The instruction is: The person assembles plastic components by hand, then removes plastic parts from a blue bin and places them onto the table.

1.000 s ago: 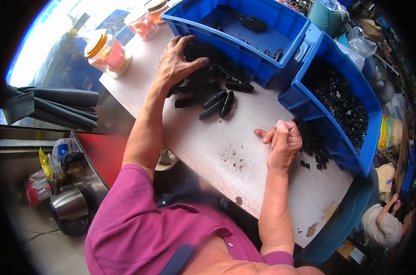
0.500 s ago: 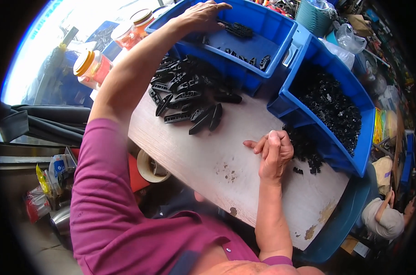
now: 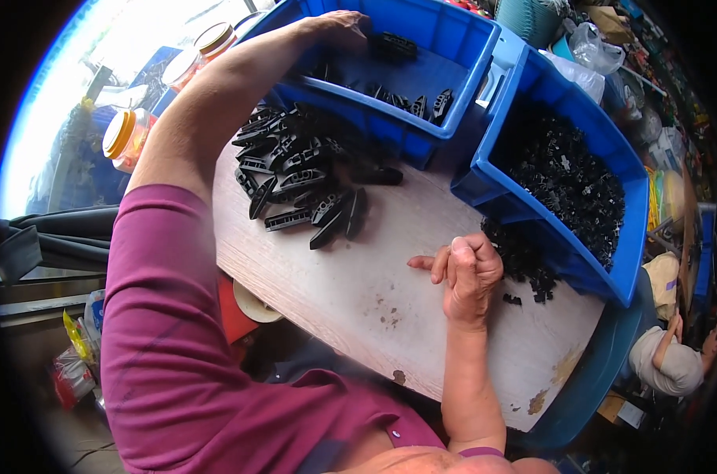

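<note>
My left hand (image 3: 344, 28) reaches over the left wall of the far blue bin (image 3: 458, 130); its fingertips are dark and blurred, so its grip is unclear. Inside that bin, long black plastic parts (image 3: 396, 46) lie behind the hand and along the near wall. A heap of the same long black parts (image 3: 303, 175) is piled on the table in front of it. My right hand (image 3: 471, 278) is held closed above the table, thumb against curled fingers; whatever it holds is hidden. Beside it, small black plastic pieces (image 3: 524, 261) spill out below the right blue bin (image 3: 562, 229).
The right bin is filled with small black pieces (image 3: 568, 170). Jars with orange lids (image 3: 120, 134) stand beyond my left arm. A pale worn table (image 3: 335, 292) lies before me, with a dark teal tub (image 3: 591, 379) at its right edge. Another person (image 3: 670, 359) is at the far right.
My left hand has dropped slightly into the far bin, and its outstretched finger has turned down. My right hand keeps its closed shape. The whole view has shifted a little.
</note>
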The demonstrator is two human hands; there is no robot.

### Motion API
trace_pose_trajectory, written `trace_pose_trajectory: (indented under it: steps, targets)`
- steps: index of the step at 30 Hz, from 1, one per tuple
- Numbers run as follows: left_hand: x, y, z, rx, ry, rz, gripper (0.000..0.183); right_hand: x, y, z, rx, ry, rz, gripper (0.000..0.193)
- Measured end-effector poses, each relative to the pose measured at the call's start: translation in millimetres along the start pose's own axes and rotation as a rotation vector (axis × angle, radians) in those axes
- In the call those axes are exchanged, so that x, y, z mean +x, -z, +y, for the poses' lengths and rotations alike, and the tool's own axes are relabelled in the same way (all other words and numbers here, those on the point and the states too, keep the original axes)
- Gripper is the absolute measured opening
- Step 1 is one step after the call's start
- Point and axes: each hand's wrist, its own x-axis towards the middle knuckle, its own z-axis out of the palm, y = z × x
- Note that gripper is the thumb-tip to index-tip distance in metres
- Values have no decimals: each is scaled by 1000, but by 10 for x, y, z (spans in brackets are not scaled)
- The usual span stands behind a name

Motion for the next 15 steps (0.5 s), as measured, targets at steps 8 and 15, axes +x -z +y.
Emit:
trace_pose_trajectory:
  steps: [8, 15]
  targets:
    - [-455, 147, 776, -86, -117, 31, 98, -26, 9, 24, 26, -13, 49, 19]
    - [-694, 194, 1243, -65, 43, -59, 97, -21, 25, 10, 75, -61, 42, 15]
